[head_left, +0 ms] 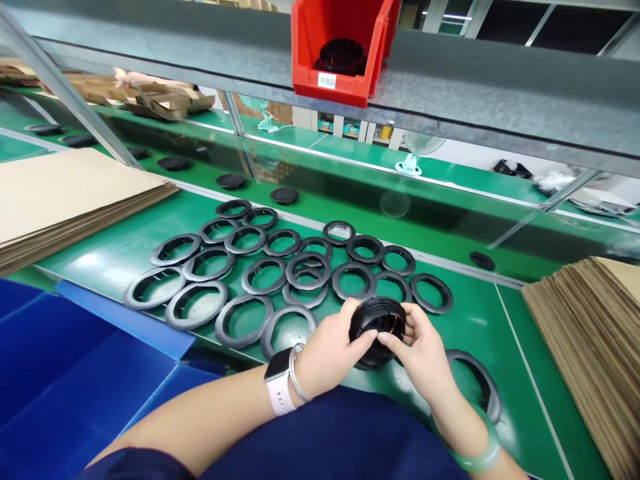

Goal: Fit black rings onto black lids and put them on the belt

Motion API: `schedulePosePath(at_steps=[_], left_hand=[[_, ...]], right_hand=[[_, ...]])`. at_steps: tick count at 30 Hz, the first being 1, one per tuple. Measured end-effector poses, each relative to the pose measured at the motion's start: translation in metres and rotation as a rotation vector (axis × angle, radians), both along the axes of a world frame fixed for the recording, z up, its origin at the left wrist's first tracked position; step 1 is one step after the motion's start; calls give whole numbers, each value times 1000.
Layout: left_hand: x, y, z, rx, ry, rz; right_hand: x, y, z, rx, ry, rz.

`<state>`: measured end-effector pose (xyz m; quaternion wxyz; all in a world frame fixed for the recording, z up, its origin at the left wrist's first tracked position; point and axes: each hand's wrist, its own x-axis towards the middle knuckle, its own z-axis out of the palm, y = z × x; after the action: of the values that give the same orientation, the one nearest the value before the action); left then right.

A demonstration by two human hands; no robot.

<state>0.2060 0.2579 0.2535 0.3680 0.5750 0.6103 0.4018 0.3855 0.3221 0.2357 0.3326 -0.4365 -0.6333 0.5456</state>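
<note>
Between both hands is a round black plastic part [377, 310], cup-like with a ribbed rim, its open side facing me. My left hand [337, 343] grips its left side, the thumb pressed on the inside. On the other side my right hand [420, 347] holds it, fingers behind the rim and thumb tip close to the left thumb. Many dark grey plastic rings [245, 320] lie on the green table beyond and to the left of my hands. One more ring [480, 383] lies beside my right wrist, partly hidden by it.
Stacked cardboard sheets stand at left [75, 193] and right [585, 347]. A blue bin [90, 373] is at the lower left. Overhead, a red bin [330, 87] with black parts sits on a metal shelf [475, 93]. Behind the table, black discs [285, 195] rest on a green belt.
</note>
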Motion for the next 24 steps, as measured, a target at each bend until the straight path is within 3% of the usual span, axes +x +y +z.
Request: schedulePosePath(at_steps=[13, 17, 21, 24], left_hand=[[1, 3, -3, 29, 50, 4], [-8, 8, 0, -3, 46, -30], [-42, 18, 0, 4, 94, 6], [-76, 30, -12, 124, 472, 110]], right_hand=[[-4, 2, -8, -20, 23, -40], [-2, 10, 0, -69, 53, 45], [1, 50, 17, -146, 162, 51], [-9, 108, 30, -161, 209, -68]])
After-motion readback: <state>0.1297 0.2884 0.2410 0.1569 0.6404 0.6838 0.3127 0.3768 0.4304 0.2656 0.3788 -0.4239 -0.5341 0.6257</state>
